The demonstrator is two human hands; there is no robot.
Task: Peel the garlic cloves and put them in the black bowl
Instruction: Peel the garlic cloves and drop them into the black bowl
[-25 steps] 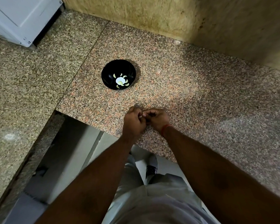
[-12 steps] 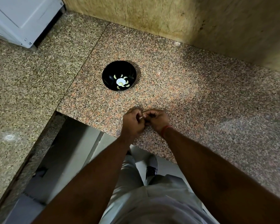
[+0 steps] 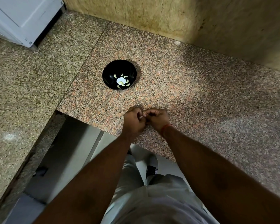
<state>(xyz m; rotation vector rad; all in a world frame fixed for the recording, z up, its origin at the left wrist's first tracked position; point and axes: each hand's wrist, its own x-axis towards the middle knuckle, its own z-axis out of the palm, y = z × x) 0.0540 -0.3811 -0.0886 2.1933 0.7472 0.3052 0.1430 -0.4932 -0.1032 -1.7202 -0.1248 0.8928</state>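
A small pale garlic clove is showing between both sets of curled fingertips, the left hand and right hand pinching it together just above the granite counter's near edge. The black bowl, already holding peeled cloves, is sitting straight ahead and slightly left, so the left hand is lying a little nearer to it.

Single head-worn view, directed steeply downward from above; the black bowl is seen beyond the hands, near frame centre.
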